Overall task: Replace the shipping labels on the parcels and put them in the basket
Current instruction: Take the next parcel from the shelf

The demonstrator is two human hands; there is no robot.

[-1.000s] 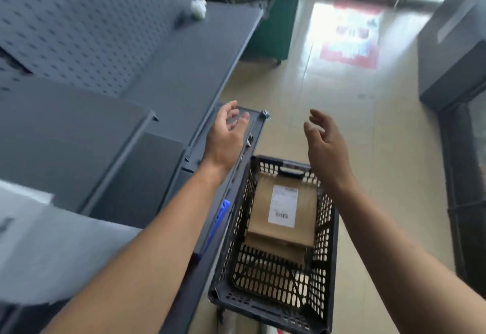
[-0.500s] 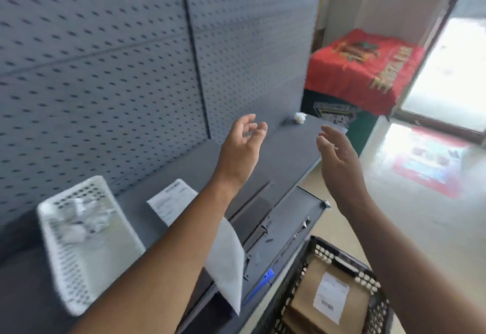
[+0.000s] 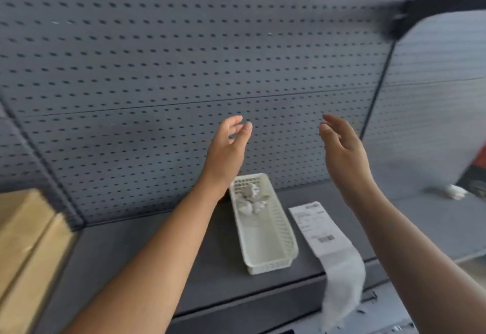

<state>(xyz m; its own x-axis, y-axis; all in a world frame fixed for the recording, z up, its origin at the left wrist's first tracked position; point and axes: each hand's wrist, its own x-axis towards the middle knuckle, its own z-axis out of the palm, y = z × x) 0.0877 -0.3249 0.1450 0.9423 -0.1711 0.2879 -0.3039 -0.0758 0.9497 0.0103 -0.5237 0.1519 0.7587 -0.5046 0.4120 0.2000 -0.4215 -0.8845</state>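
My left hand (image 3: 226, 149) and my right hand (image 3: 344, 154) are raised in front of the grey pegboard wall, palms facing each other, fingers loosely spread, holding nothing. Below them on the dark shelf (image 3: 147, 249) lies a strip of white shipping labels (image 3: 323, 231) whose lower end hangs over the shelf's front edge. Brown cardboard parcels (image 3: 26, 249) show at the left edge, blurred. The black basket is out of view.
A small white plastic tray (image 3: 278, 262) with crumpled paper (image 3: 251, 199) in its far end stands left of the label strip. Another crumpled white paper ball (image 3: 456, 191) lies at the right on the shelf. The pegboard wall (image 3: 184, 57) rises right behind.
My view has swung up and left from the black basket with its parcel on the floor to the shelf and pegboard. Both hands stayed raised and empty throughout.
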